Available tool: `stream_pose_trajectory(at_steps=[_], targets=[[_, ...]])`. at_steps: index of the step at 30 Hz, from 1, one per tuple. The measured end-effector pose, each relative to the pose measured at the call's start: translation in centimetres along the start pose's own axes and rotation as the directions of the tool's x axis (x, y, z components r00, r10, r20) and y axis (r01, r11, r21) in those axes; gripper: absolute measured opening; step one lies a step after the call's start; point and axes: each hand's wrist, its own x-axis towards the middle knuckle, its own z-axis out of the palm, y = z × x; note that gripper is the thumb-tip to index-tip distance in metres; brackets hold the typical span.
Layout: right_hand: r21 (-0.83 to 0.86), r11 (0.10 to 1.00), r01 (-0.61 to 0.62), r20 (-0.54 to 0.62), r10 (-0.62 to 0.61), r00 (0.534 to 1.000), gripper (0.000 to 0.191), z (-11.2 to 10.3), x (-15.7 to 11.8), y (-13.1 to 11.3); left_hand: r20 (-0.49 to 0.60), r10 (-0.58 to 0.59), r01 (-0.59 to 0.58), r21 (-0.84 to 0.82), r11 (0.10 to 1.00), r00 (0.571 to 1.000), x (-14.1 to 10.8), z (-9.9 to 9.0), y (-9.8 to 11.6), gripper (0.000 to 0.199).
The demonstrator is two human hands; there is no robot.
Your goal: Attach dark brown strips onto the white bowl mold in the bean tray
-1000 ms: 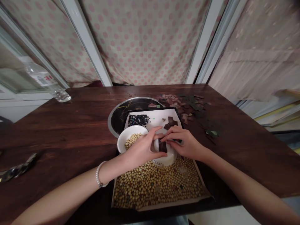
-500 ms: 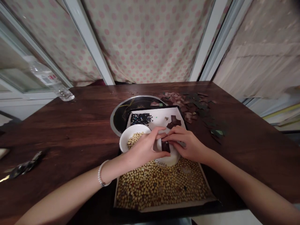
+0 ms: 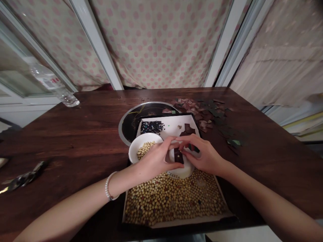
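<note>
My left hand (image 3: 155,160) curls around the edge of a white perforated disc (image 3: 182,173), which rests over the soybeans. A dark brown square scrap (image 3: 178,156) lies on the disc between my hands. My right hand (image 3: 203,155) pinches in from the right, its fingertips at that scrap. A small dark green and red scrap (image 3: 193,148) shows under those fingers. A white bowl of soybeans (image 3: 143,145) sits just beyond my left hand. Soybeans fill the tray (image 3: 174,201) below both hands.
A white card (image 3: 174,126) holds black beads and dark brown scraps, atop a round steel-rimmed black plate (image 3: 133,122). Pink and green scraps (image 3: 209,112) lie on the wooden table (image 3: 75,134). A plastic bottle (image 3: 51,80) and a metal tool (image 3: 25,179) are at left.
My right hand has shifted slightly up and toward the dark square, uncovering the coloured scrap under its fingers. The head view has moved a little; the white disc stays in place.
</note>
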Motion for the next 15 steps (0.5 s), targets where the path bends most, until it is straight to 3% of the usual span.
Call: stream_pose_trajectory(at_steps=[9,15], targets=[[0.035,0.999,0.004,0.025,-0.005,1.0,0.055,-0.17,-0.03,-0.24,-0.004,0.025,-0.025,0.005,1.0,1.0,-0.01,-0.09,0.17,0.053],[0.109,0.994,0.022,0.03,-0.025,0.999,0.048,0.02,-0.08,-0.47,-0.014,0.037,-0.037,0.009,0.999,0.999,-0.03,-0.08,0.11,0.051]])
